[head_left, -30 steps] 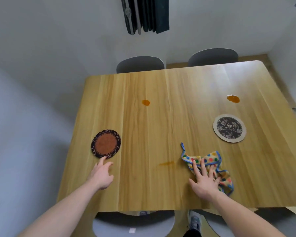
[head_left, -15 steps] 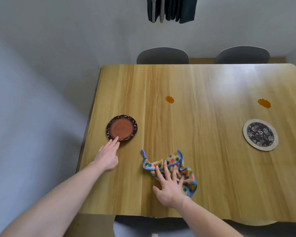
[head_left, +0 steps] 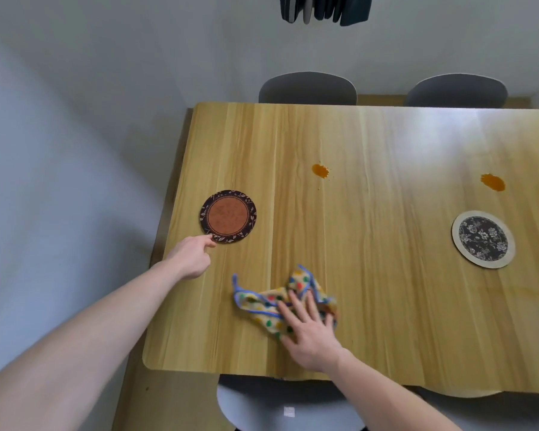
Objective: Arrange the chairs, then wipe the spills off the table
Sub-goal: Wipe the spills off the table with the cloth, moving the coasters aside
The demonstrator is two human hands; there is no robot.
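A wooden table (head_left: 371, 244) fills the view. On it, my right hand (head_left: 308, 331) lies flat with straight fingers on a crumpled polka-dot cloth (head_left: 262, 301) near the front edge. My left hand (head_left: 192, 255) rests on the table, its forefinger touching the rim of a brown round coaster (head_left: 228, 216). Two orange spills mark the table: one (head_left: 320, 170) in the middle, another (head_left: 493, 182) at the right. Two grey chairs stand tucked in at the far side, one (head_left: 307, 88) on the left and one (head_left: 456, 90) on the right. A white chair (head_left: 280, 405) sits below the near edge.
A round coaster with a black floral centre (head_left: 483, 239) lies at the right of the table. White walls close in on the left and behind. A dark lamp (head_left: 324, 9) hangs overhead.
My right hand has slid the cloth leftward over the smear near the front edge, which no longer shows. The view has shifted left. My left hand stays by the brown coaster.
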